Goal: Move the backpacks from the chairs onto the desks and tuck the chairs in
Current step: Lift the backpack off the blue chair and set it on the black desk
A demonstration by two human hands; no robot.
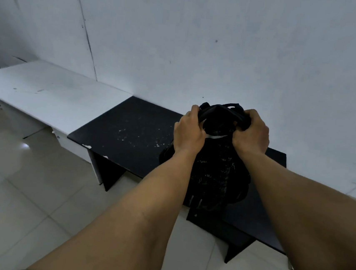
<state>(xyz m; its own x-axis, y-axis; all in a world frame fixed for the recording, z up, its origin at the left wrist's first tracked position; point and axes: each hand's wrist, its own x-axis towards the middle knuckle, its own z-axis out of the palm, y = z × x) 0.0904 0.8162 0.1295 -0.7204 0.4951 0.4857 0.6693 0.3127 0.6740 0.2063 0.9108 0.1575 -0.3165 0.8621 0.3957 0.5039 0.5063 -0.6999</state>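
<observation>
At far left I see a white desk (35, 90), a flat, smooth, rectangular top with faint scuffs, set against the pale wall (203, 39). Butted against its right end is a black desk (130, 128), matte, with white flecks across the top and chipped spots showing pale along its front edge; its slab legs stand on glossy light floor tiles (26, 185). On the right part of the black top sits the backpack (219, 171), black, soft and lumpy, with a coarse mesh-like weave and a small white patch near its top; its lower end hangs just over the desk's front edge. I cannot tell whether it is zipped or what is inside. My left hand (189, 131) comes in with the forearm stretched forward, fingers curled round the padded strap at the pack's upper left. My right hand (252, 134) mirrors it, fist clenched on the bunched fabric and strap at the upper right. Both arms are bare and nearly straight.
</observation>
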